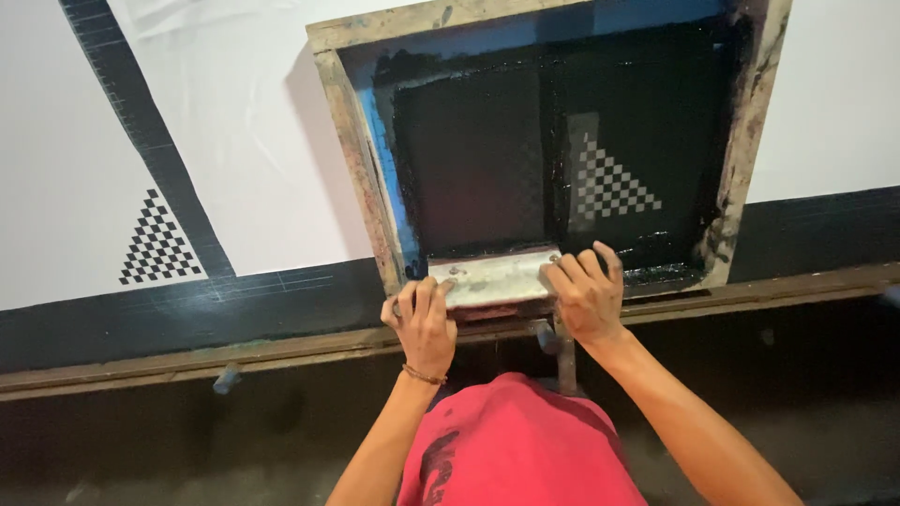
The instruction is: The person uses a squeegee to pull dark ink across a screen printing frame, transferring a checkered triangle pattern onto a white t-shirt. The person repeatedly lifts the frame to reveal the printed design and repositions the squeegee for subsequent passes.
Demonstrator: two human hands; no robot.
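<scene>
Screen-printing frame (pixel 353 150): wooden, paint-stained, roughly square, lying flat on white fabric (pixel 234 112) that is spread over the surface. Mesh inside is coated w/ wet black ink (pixel 469 159); a pale checkered triangle stencil (pixel 607 180) shows through on the right half. Blue tape runs along the inner left edge of the frame.

Squeegee (pixel 492 277): pale, ink-smeared block w/ a wooden handle, sitting at the near edge of the frame, inside it, blade down in the ink. Both hands are on it.

Left hand (pixel 422 323): fingers curled over the squeegee's left end, closed around the handle, thumb side tucked under; thin bracelet at the wrist.

Right hand (pixel 586 295): fingers bent over the squeegee's right end, pressing on top, grip closed; knuckles raised, fingertips toward the mesh.

Around it: to the left on the fabric, an already printed black checkered triangle (pixel 155 242), well apart from the frame, beside a black printed band (pixel 141 122) that runs diagonally and then along the near edge. A wooden rail (pixel 281 351) runs along the front of the surface, just below the frame; a metal bracket (pixel 565 356) stands under the right hand. Person's red shirt (pixel 516 440) fills the bottom centre of the view.
</scene>
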